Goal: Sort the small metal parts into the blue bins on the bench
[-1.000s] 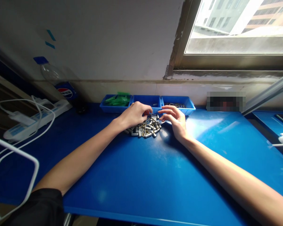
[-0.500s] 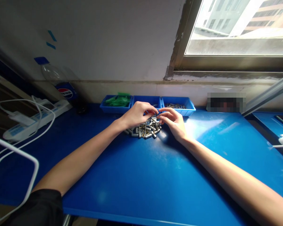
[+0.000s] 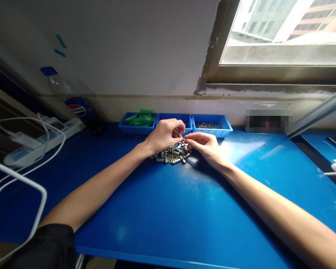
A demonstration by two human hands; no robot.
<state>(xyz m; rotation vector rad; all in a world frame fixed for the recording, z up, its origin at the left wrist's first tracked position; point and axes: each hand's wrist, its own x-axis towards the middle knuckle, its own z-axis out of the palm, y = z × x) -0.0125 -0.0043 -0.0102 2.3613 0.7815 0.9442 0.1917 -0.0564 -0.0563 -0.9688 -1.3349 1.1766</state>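
Note:
My left hand (image 3: 168, 133) is closed in a pinch, its thumb and forefinger meeting just above a pile of small parts (image 3: 173, 155). Facing it from the right, my right hand (image 3: 204, 145) also pinches, with its fingertips close to the left ones. Whatever lies between the fingertips is too small to make out. The pile mixes grey and black block-like pieces with thin brass-coloured pins, and my hands hide its far side.
Behind the hands stand a blue bin with green plastic pieces (image 3: 138, 129), a partly hidden middle bin (image 3: 188, 130) and a bin of thin metal pins (image 3: 212, 132). At left are a cola bottle (image 3: 77, 102), a power strip (image 3: 19, 155) and a looping white cable (image 3: 43, 198).
My fingertips have come down slightly toward the pile and drawn closer together. The right fingers are more closed than before, and the left ones are more curled.

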